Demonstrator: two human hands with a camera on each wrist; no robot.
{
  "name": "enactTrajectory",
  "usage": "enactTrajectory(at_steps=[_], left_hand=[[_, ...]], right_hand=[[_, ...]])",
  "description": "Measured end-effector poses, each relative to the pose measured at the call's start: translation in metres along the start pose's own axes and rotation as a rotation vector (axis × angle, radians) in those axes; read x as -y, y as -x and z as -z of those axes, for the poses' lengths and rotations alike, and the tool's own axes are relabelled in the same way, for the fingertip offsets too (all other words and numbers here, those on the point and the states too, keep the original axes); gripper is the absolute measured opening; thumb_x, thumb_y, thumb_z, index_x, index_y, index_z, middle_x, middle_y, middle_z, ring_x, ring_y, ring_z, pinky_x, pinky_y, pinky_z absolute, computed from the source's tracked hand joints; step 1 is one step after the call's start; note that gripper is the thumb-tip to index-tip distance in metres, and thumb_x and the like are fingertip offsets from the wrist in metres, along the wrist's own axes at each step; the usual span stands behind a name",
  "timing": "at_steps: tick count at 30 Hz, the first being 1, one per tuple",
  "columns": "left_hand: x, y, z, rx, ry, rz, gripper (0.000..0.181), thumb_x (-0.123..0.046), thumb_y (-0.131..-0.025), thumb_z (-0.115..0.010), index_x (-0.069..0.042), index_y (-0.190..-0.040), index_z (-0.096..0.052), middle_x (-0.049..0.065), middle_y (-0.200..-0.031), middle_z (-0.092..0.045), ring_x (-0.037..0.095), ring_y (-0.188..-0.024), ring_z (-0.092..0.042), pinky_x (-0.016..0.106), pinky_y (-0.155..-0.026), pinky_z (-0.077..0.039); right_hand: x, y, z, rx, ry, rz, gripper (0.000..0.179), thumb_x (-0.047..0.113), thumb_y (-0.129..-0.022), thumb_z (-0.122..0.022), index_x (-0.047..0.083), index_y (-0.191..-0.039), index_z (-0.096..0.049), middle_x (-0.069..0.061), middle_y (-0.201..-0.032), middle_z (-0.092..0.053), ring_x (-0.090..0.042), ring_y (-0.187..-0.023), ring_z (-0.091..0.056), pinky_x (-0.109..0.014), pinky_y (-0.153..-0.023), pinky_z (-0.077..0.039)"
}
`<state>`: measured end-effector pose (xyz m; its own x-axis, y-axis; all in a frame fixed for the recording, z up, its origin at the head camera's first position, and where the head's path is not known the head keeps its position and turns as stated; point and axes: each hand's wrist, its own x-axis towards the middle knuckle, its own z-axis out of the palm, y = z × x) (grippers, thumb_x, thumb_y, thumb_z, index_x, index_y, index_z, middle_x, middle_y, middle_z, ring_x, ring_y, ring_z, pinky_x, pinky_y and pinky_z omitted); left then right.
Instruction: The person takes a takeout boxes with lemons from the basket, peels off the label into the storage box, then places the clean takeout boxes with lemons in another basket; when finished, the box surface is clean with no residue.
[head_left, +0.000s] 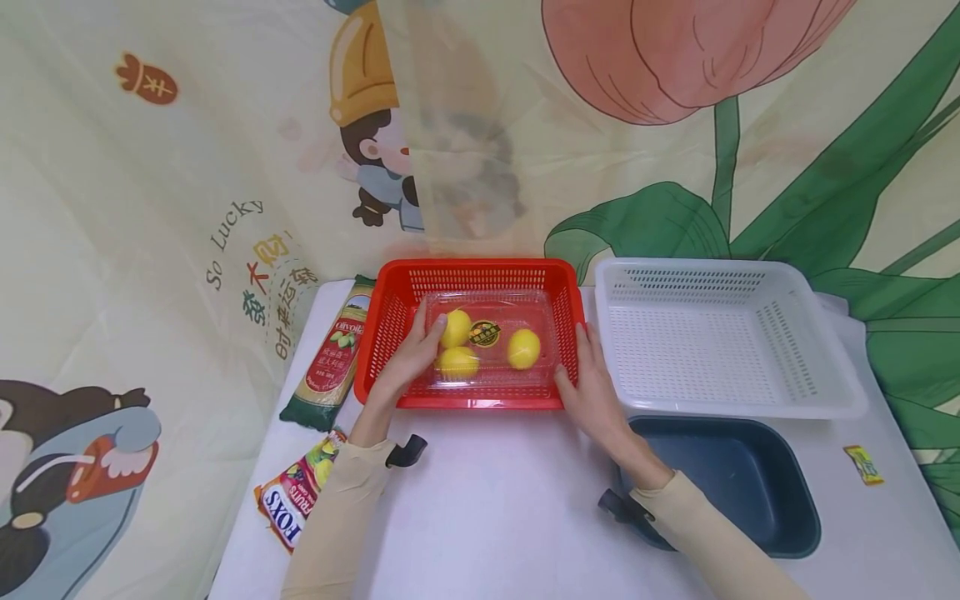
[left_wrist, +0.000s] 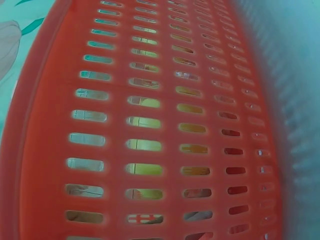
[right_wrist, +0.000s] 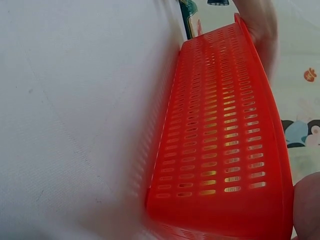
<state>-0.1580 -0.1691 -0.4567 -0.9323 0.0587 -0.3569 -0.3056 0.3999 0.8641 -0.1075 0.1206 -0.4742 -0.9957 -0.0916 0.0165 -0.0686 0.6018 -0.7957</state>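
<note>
A clear plastic box (head_left: 495, 375) holding three yellow lemons (head_left: 523, 348) sits inside a red slotted basket (head_left: 465, 402). A round black-and-yellow sticker (head_left: 484, 333) marks its lid. Reaching over the basket's front left, my left hand (head_left: 405, 362) grips the box's left end, thumb on the lid and fingers down its side. My right hand (head_left: 596, 400) holds the basket's front right corner, fingers along the outer side and thumb inward near the box. Both wrist views look along the basket's slotted wall, with yellow showing through the slots; the right fingertips' undersides are hidden.
Right of the red basket stands a white slotted basket (head_left: 750, 408), with a dark blue tub (head_left: 780, 542) in front, partly under my right forearm. A pasta bag (head_left: 330, 367) and a Foxs candy bag (head_left: 288, 500) lie left. A small yellow-green packet (head_left: 864, 465) lies far right.
</note>
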Motion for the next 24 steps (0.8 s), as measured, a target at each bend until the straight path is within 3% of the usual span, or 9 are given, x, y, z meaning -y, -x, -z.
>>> enactTrajectory(at_steps=[8, 14, 16, 19, 21, 24], left_hand=[[-0.0017, 0.0005, 0.0006, 0.017, 0.025, -0.01, 0.076, -0.05, -0.107, -0.038, -0.028, -0.164, 0.007, 0.009, -0.172, -0.003, 0.04, -0.146, -0.031, 0.062, -0.122, -0.026], [-0.0011, 0.0005, 0.0006, 0.01, 0.049, -0.015, 0.074, -0.047, -0.108, -0.039, -0.027, -0.164, 0.005, 0.009, -0.171, -0.006, 0.038, -0.144, -0.03, 0.062, -0.122, -0.027], [-0.0008, 0.0005, 0.0005, 0.009, 0.06, -0.021, 0.073, -0.046, -0.108, -0.038, -0.027, -0.164, 0.005, 0.01, -0.17, -0.01, 0.038, -0.137, -0.037, 0.059, -0.121, -0.032], [0.0004, -0.0005, 0.0007, 0.001, 0.076, -0.03, 0.072, -0.048, -0.108, -0.036, -0.029, -0.164, 0.006, 0.014, -0.163, -0.021, 0.036, -0.118, -0.048, 0.051, -0.107, -0.045], [0.0, -0.0007, 0.0012, -0.009, 0.089, -0.032, 0.072, -0.049, -0.108, -0.036, -0.03, -0.164, 0.005, 0.013, -0.159, -0.024, 0.033, -0.109, -0.05, 0.047, -0.1, -0.045], [-0.0019, -0.0009, 0.0031, -0.025, 0.076, -0.041, 0.073, -0.05, -0.108, -0.036, -0.03, -0.164, 0.006, 0.013, -0.156, -0.03, 0.029, -0.106, -0.051, 0.044, -0.1, -0.046]], right_hand=[[0.0003, -0.0001, 0.0001, -0.003, 0.004, 0.011, 0.084, 0.014, -0.097, -0.062, 0.006, -0.163, -0.011, -0.017, -0.17, -0.007, -0.04, -0.153, -0.023, -0.059, -0.11, -0.043], [-0.0008, -0.0006, -0.0003, -0.003, 0.011, 0.008, 0.084, 0.014, -0.097, -0.062, 0.006, -0.163, -0.01, -0.019, -0.169, -0.009, -0.041, -0.152, -0.023, -0.06, -0.11, -0.043], [-0.0011, -0.0007, -0.0005, -0.003, 0.013, 0.007, 0.084, 0.014, -0.097, -0.062, 0.006, -0.163, -0.01, -0.019, -0.169, -0.009, -0.041, -0.152, -0.023, -0.06, -0.109, -0.043], [-0.0009, -0.0003, -0.0006, -0.007, 0.015, 0.007, 0.084, 0.015, -0.097, -0.063, 0.007, -0.163, -0.011, -0.019, -0.169, -0.009, -0.041, -0.152, -0.024, -0.059, -0.109, -0.044], [-0.0007, 0.0, -0.0005, -0.007, 0.016, 0.005, 0.084, 0.016, -0.098, -0.063, 0.007, -0.163, -0.011, -0.019, -0.169, -0.009, -0.041, -0.152, -0.024, -0.058, -0.109, -0.044], [-0.0004, 0.0003, -0.0003, -0.006, 0.017, 0.003, 0.084, 0.018, -0.098, -0.062, 0.008, -0.164, -0.011, -0.018, -0.17, -0.009, -0.04, -0.153, -0.024, -0.058, -0.11, -0.043]])
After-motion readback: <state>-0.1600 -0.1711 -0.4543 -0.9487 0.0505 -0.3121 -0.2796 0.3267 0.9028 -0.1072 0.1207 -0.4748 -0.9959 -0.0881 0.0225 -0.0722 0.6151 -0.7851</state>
